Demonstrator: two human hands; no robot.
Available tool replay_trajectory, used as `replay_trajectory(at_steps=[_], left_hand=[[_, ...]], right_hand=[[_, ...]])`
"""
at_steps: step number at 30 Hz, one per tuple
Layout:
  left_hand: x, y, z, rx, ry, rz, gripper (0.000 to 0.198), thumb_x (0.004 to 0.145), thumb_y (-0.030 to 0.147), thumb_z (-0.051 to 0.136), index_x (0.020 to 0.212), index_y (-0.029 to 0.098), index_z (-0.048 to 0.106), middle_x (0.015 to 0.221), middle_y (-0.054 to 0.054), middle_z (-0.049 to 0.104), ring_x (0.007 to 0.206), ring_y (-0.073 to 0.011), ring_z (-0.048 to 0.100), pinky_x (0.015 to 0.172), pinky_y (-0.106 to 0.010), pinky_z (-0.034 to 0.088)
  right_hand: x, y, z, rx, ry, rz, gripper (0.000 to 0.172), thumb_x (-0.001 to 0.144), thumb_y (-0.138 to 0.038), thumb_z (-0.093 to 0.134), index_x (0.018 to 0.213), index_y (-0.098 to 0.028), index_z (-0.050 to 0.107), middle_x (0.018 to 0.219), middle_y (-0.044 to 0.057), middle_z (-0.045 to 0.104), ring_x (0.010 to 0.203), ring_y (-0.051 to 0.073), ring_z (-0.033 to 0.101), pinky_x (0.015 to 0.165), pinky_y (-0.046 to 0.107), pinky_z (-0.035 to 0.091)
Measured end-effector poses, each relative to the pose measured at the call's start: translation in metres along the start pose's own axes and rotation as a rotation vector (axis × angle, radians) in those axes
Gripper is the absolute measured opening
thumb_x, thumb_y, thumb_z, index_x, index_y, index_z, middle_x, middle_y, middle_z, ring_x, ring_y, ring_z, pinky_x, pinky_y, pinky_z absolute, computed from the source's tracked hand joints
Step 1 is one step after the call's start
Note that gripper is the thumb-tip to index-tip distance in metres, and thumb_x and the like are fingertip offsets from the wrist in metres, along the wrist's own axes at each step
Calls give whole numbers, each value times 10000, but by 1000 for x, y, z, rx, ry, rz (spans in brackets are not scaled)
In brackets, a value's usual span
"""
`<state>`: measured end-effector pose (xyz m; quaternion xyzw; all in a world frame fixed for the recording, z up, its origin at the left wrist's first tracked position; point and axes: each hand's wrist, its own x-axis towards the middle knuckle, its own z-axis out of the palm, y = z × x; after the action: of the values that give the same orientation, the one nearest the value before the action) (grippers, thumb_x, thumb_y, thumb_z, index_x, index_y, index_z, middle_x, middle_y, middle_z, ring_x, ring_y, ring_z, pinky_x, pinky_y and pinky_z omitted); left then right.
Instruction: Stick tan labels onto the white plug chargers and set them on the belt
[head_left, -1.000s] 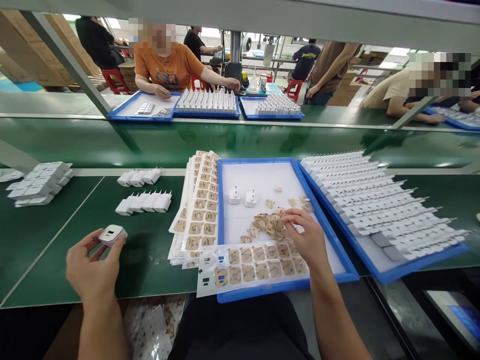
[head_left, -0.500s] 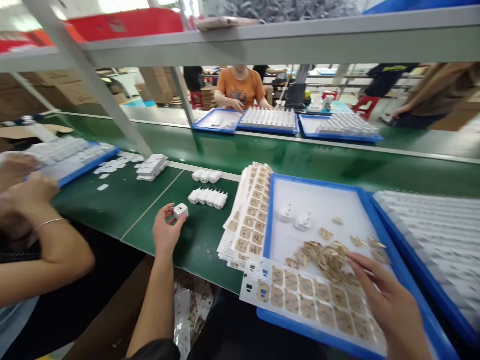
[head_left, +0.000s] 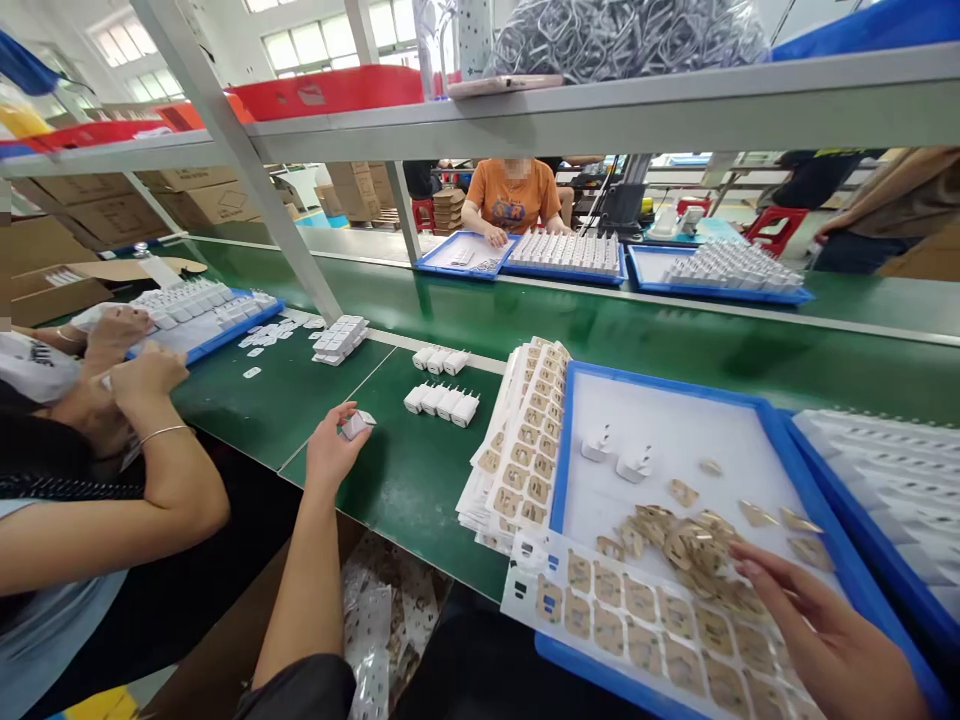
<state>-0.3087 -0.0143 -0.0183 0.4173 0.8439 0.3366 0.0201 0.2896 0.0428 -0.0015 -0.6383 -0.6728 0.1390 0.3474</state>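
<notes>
My left hand (head_left: 334,450) grips a white charger (head_left: 358,424) between thumb and fingers above the green bench (head_left: 397,490). Over the right side of a blue-rimmed tray (head_left: 667,376), my right hand (head_left: 817,610) has its thumb and index finger together at the pile of tan pieces (head_left: 694,545); whether they pinch one is too small to tell. A sheet of tan stickers (head_left: 645,620) lies across the tray's near edge. Two white chargers with pins up (head_left: 634,464) stand in the tray. Stacked sticker sheets (head_left: 529,440) lean along its left side.
Several white chargers (head_left: 442,402) stand in two rows beyond my left hand. White parts (head_left: 340,340) are stacked further left, near a co-worker's arms (head_left: 161,430). Another filled tray (head_left: 885,500) is at right. A metal shelf (head_left: 525,128) crosses above; a person (head_left: 514,195) sits opposite.
The view has shifted, so the bench appears lower and further right. The charger in my left hand has turned, showing a different side. My right hand remains by the tan pieces.
</notes>
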Motion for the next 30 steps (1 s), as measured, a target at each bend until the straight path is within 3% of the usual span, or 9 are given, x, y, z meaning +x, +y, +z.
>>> replay_trajectory(at_steps=[3, 8, 11, 14, 18, 22, 26, 28, 30], left_hand=[[10, -5, -5, 22, -138, 127, 562, 696, 299, 541, 1234, 191, 663, 1226, -108, 725, 1158, -311, 649, 1023, -441, 520], [32, -17, -18, 83, -384, 361, 332, 676, 299, 513, 876, 249, 773, 1230, -58, 750, 1389, -343, 503, 1196, -499, 381], [38, -24, -21, 183, -349, 276, 408, 824, 467, 487, 998, 216, 757, 1404, -78, 650, 1307, -359, 569, 1008, -470, 532], [37, -22, -18, 306, -283, 105, 540, 851, 659, 496, 1113, 230, 692, 1325, -77, 672, 1146, -326, 657, 799, -362, 576], [36, -15, -13, 333, -311, 75, 476, 865, 565, 482, 1219, 274, 613, 1265, -43, 671, 995, -238, 706, 824, -309, 541], [33, 4, -17, 354, -301, 158, 453, 848, 452, 462, 1232, 257, 602, 1360, -44, 635, 1159, -282, 654, 892, -326, 525], [-15, 55, -21, 190, -173, 111, 421, 859, 548, 502, 1100, 235, 648, 1194, -63, 713, 1081, -284, 674, 849, -330, 537], [-57, 88, -15, -35, -372, 45, 477, 848, 659, 527, 975, 223, 671, 898, -48, 749, 851, -246, 704, 759, -313, 532], [-101, 116, -4, -206, -772, 96, 520, 883, 686, 498, 883, 202, 689, 757, -39, 721, 737, -215, 690, 714, -298, 519]], right_hand=[[0, 2, -1, -16, -83, 137, 505, 730, -694, 626, 996, -311, 820, 1036, 30, 822, 890, 350, 789, 510, 339, 595], [-3, -13, -2, 74, -87, 124, 420, 800, -588, 637, 997, -258, 807, 1054, 61, 817, 865, 283, 783, 567, 293, 606], [-1, -30, -3, 100, -104, 28, 357, 871, -523, 611, 992, -242, 796, 1039, 72, 816, 874, 258, 770, 656, 307, 622], [10, -49, -4, 73, -145, -77, 324, 943, -459, 551, 1028, -241, 775, 1050, 73, 804, 906, 244, 754, 748, 338, 620], [31, -71, -1, -22, -267, -213, 296, 975, -380, 516, 1077, -217, 741, 1054, 81, 785, 905, 243, 738, 796, 386, 595], [30, -98, 17, -63, -502, -362, 232, 989, -293, 535, 1081, -205, 730, 1083, 87, 772, 1014, 264, 716, 874, 423, 563], [-1, -125, 41, -1, -673, -512, 196, 969, -212, 591, 1116, -198, 720, 1093, 92, 755, 1035, 271, 692, 891, 423, 552], [-20, -134, 52, 78, -704, -552, 184, 959, -185, 602, 1102, -195, 717, 1076, 90, 747, 1018, 259, 686, 883, 401, 552], [-36, -138, 60, 158, -708, -552, 187, 950, -170, 612, 1107, -199, 710, 1071, 86, 737, 1007, 243, 682, 875, 373, 555]])
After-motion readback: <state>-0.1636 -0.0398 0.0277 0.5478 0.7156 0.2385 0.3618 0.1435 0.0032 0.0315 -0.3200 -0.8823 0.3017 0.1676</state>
